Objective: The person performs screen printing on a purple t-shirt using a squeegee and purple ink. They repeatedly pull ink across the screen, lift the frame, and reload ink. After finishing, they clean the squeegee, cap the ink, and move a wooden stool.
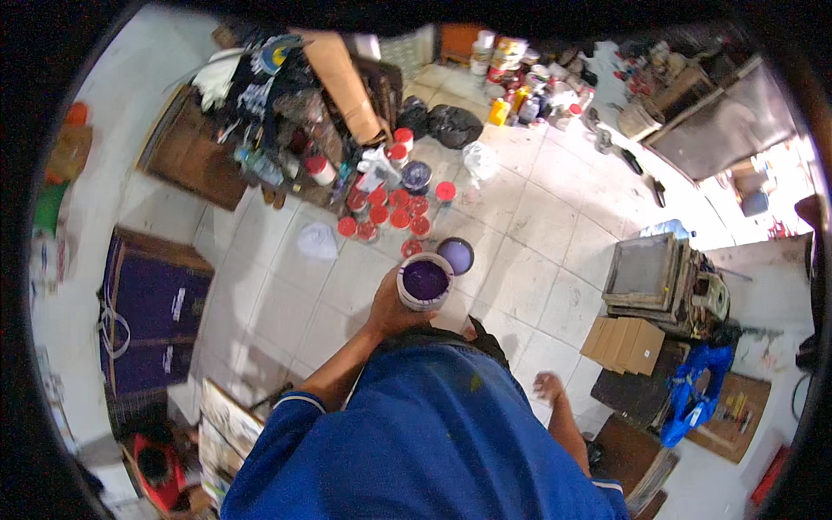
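Note:
My left hand (394, 305) is wrapped round a white tub of dark purple paint (425, 282), held upright in front of my body. The tub has no lid on, and purple streaks its rim. Just beyond it on the floor lies a round dark-rimmed lid (457, 256) with a lilac middle. My right hand (548, 386) hangs out to the right over the tiles, apart from everything. Its fingers are loosely bent and apart, with nothing in them. Several red-lidded jars (399, 215) stand on the floor ahead, beside a larger tub with a dark purple lid (416, 177).
White tiles (537, 217) cover the floor. Bottles and cans (511, 87) crowd the far end, near a black bag (454, 126). Cardboard boxes (622, 345) and stacked frames (646, 269) stand at the right. A cluttered table (195, 147) and purple panels (156, 316) are at the left.

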Demonstrator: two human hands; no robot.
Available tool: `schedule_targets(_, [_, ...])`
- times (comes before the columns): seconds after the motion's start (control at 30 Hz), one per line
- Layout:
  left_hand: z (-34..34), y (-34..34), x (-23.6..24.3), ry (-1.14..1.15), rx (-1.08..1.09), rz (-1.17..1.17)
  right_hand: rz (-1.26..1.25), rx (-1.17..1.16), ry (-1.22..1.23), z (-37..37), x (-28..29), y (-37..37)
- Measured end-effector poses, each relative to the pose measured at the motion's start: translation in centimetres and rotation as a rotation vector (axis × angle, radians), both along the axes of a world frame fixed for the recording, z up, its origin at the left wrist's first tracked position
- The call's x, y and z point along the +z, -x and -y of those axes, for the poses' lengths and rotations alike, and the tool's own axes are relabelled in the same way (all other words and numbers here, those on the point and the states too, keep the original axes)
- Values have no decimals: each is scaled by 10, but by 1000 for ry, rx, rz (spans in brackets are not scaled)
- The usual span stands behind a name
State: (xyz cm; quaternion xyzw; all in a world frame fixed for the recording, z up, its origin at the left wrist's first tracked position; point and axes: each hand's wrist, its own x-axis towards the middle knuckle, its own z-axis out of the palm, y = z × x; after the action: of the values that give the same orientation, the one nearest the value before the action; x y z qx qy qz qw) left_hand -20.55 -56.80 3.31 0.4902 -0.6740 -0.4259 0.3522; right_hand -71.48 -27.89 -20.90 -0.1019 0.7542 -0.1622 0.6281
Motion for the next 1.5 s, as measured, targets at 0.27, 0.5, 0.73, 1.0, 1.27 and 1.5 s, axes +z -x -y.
schedule_targets(0.27, [-125,28,10,-145,395,103,-280,254,232,189,37,117])
schedule_targets(0.5, [-170,24,15,-120,589,-17,-128,556,307,231,49,14])
schedule_targets(0.73, [-174,19,18,-82,651,-58,-5,727,144,202,53,-37])
schedule_targets(1.0, [-107,14,30,50,559,210,-128,438,38,146,45,10])
schedule_targets(1.27, [-26,6,38,-22,483,-83,-188,358,-13,149,65,2])
schedule_targets(1.5, [-6,-5,44,-77,439,-53,-36,511,31,218,59,-11])
